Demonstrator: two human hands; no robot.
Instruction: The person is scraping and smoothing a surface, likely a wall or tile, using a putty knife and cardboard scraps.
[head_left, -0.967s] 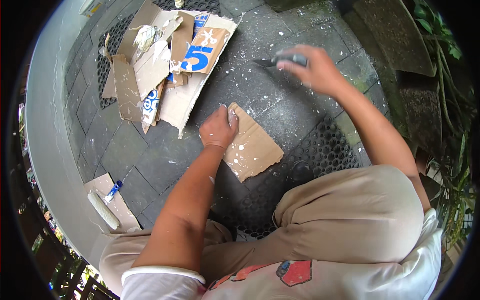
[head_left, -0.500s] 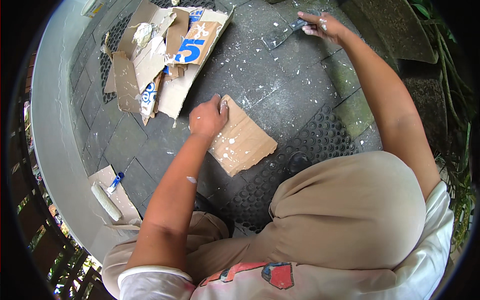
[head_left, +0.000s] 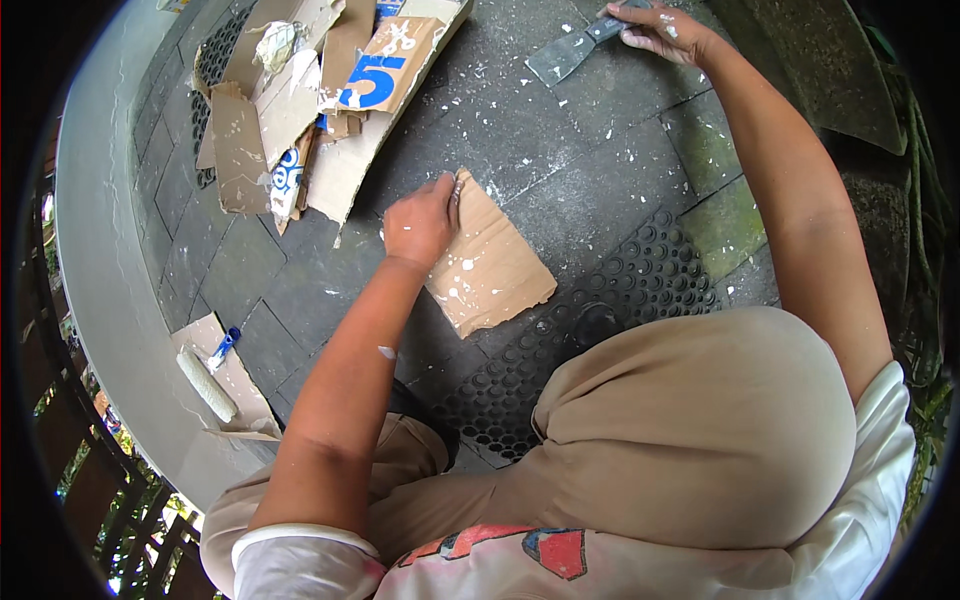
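My left hand (head_left: 420, 220) grips the top left edge of a torn brown cardboard piece (head_left: 495, 270) spattered with white paint, low over the grey paving. My right hand (head_left: 662, 32) is raised at the upper right, closed on the handle of a flat paint-flecked scraper (head_left: 560, 58), its wide blade pointing left. A pile of torn cardboard (head_left: 240, 150) lies at the upper left, with a crumpled white lump (head_left: 276, 45) on it.
A paint roller sleeve (head_left: 205, 385) and a blue-handled tool (head_left: 225, 347) lie on another cardboard piece (head_left: 250, 402) at left. Perforated black rubber mat (head_left: 650, 265) lies near my foot. A pale curved ledge (head_left: 100, 250) borders the left; stone blocks (head_left: 840, 60) and plants line the right.
My right hand has moved up and right with the scraper and turned, bringing the blade into fuller view. My left hand and its cardboard have shifted slightly upward in the picture.
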